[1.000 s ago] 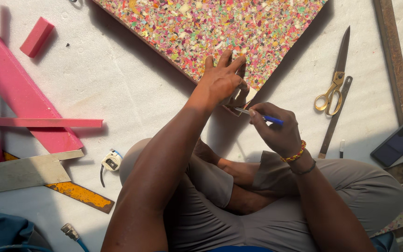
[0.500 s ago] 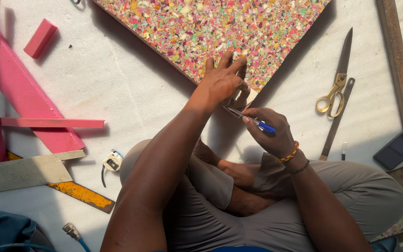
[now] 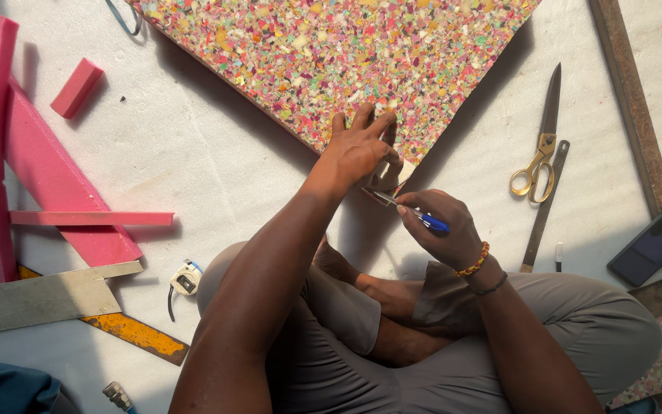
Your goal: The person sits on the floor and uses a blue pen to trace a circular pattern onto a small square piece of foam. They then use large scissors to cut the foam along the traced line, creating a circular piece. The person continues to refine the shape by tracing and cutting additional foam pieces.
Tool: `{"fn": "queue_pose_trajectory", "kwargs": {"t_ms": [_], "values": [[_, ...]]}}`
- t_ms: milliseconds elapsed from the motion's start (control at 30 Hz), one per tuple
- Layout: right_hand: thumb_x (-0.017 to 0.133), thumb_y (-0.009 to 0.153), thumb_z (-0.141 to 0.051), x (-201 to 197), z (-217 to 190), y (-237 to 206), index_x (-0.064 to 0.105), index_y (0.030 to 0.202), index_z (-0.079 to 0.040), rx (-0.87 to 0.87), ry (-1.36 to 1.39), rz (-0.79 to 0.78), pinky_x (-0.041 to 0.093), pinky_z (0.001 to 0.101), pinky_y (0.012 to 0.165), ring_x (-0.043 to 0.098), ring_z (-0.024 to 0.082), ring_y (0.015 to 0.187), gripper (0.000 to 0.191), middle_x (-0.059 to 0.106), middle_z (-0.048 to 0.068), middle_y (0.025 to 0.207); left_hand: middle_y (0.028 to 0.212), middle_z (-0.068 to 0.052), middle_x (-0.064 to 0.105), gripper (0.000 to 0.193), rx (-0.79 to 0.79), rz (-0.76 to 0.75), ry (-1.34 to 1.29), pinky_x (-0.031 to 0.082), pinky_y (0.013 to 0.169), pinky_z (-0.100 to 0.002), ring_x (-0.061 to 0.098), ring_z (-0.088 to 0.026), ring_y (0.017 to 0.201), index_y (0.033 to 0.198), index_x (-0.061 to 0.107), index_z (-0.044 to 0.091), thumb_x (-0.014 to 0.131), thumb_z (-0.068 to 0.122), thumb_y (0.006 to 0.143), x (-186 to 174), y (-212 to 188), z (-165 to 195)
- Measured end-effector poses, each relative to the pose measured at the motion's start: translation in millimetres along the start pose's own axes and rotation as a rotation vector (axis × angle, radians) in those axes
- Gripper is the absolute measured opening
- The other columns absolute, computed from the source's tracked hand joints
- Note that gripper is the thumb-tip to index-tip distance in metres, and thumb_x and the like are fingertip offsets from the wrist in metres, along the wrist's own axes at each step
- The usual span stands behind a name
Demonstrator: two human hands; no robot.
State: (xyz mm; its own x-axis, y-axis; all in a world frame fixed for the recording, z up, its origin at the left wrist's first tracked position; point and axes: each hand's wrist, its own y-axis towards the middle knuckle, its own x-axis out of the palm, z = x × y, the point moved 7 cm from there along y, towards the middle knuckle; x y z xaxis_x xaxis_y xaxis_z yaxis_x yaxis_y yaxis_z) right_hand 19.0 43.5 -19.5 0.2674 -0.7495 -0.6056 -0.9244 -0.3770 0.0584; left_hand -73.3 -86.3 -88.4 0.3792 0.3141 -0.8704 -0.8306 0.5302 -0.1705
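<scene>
Person sits cross-legged on white floor (image 3: 216, 153), seen from above. Left hand (image 3: 358, 153) rests fingers spread on near corner of multicoloured flecked foam slab (image 3: 331, 54), pressing it down, w/ thumb side curled at slab's edge; not closed round anything visible. Right hand (image 3: 442, 226) is closed on a blue-handled cutter (image 3: 411, 211), blade end pointing up-left to slab corner, just under left hand. Blade tip itself hidden betw. the two hands; can't tell if it touches the foam.

No containers in view, nothing held in anything.

Hidden / cut off: slab runs off top edge, only near corner seen. Pink foam strips (image 3: 32, 169) at left cut by frame edge, crossing each other; small pink foam block (image 3: 77, 87) lies apart above them. Yellow ruler (image 3: 128, 330) partly covered by a grey-white board offcut (image 3: 36, 295). Small tape measure (image 3: 185, 280) just beside left knee. Gold-handled scissors (image 3: 538, 146) lie right of slab, over a long dark flat bar (image 3: 542, 211). Dark phone (image 3: 653, 245) at right edge, next to a rusty metal strip (image 3: 634, 107). Blue cloth (image 3: 1, 391) bottom-left mostly out of frame. Small metal item (image 3: 116, 395) at bottom, too small to ID. Beaded bracelet (image 3: 473, 261) on right wrist.
</scene>
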Motion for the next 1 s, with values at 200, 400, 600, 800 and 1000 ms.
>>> {"fn": "queue_pose_trajectory", "kwargs": {"t_ms": [200, 400, 600, 800, 1000], "values": [[0.072, 0.092, -0.011, 3, -2, 2, 0.072, 0.106, -0.004, -0.058, 0.017, 0.049, 0.058, 0.0334, 0.077, 0.074, 0.024, 0.086, 0.016, 0.076, 0.011, 0.098, 0.159, -0.001, 0.039, 0.026, 0.0, -0.018, 0.009, 0.022, 0.111, -0.066, 0.021, -0.038, 0.152, 0.1, 0.081, 0.043, 0.07, 0.027, 0.083, -19, -3, 7], [0.073, 0.087, -0.012, -13, 14, 4, 0.075, 0.105, -0.006, 0.078, 0.162, 0.044, 0.061, 0.0308, 0.073, 0.079, 0.02, 0.084, 0.019, 0.079, 0.01, 0.097, 0.159, -0.003, 0.037, 0.026, 0.002, -0.027, -0.005, 0.017, 0.112, -0.071, 0.019, -0.04, 0.152, 0.099, 0.081, 0.044, 0.066, 0.027, 0.087, -44, -3, 18], [0.073, 0.087, -0.013, -7, 2, 6, 0.076, 0.106, -0.007, 0.044, 0.106, -0.01, 0.061, 0.0309, 0.072, 0.078, 0.018, 0.08, 0.021, 0.08, 0.008, 0.091, 0.165, -0.005, 0.035, 0.027, 0.049, 0.008, 0.169, 0.021, 0.11, -0.071, 0.021, -0.04, 0.154, 0.104, 0.08, 0.041, 0.062, 0.026, 0.091, -64, -10, 34], [0.074, 0.085, -0.015, -15, -10, 8, 0.075, 0.104, -0.005, 0.004, 0.234, 0.01, 0.062, 0.0333, 0.068, 0.079, 0.017, 0.076, 0.022, 0.081, 0.007, 0.086, 0.16, -0.005, 0.038, 0.03, 0.057, 0.016, 0.089, 0.017, 0.113, -0.074, 0.021, -0.042, 0.153, 0.108, 0.078, 0.046, 0.059, 0.028, 0.093, -82, -19, 47], [0.071, 0.086, -0.015, -10, 1, 8, 0.071, 0.094, -0.002, 0.251, 0.17, 0.0, 0.059, 0.0323, 0.067, 0.078, 0.018, 0.074, 0.015, 0.078, 0.009, 0.079, 0.16, -0.004, 0.042, 0.033, 0.074, 0.08, 0.104, 0.019, 0.115, -0.071, 0.024, -0.041, 0.154, 0.107, 0.08, 0.046, 0.06, 0.024, 0.092, -87, -29, 57]]}}
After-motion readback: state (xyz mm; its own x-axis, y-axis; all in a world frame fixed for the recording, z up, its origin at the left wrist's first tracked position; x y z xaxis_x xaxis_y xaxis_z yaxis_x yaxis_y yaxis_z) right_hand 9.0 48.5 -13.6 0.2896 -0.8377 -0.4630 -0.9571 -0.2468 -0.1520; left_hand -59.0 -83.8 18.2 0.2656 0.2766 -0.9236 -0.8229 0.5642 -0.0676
